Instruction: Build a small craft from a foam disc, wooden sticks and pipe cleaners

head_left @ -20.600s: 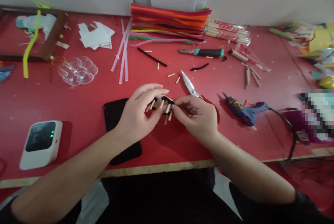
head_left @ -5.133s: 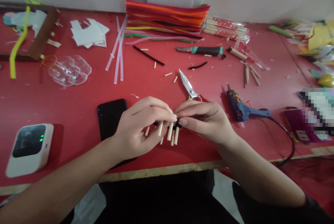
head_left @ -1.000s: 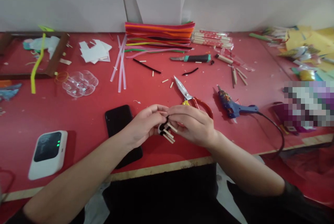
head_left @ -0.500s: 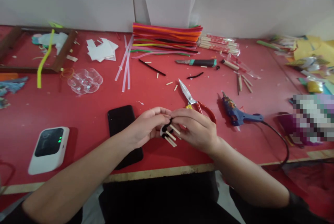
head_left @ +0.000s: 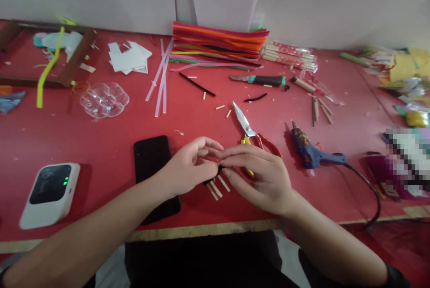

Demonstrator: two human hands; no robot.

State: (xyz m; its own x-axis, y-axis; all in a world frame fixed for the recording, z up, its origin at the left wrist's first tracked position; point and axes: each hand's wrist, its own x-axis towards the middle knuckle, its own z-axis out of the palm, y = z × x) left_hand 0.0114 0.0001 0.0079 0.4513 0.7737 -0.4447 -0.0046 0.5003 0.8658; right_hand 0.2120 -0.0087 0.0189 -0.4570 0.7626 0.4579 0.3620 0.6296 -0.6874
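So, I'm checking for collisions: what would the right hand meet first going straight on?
Likely the left hand, just ahead of the fingertips of the right hand, though depth is unclear.

Black phone (head_left: 152,159) lying flat — white device (head_left: 69,204) leftward.

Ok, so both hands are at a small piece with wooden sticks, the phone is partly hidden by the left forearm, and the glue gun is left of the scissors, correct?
Not quite: the head view shows the glue gun to the right of the scissors. The left hand, right hand and phone are as you say.
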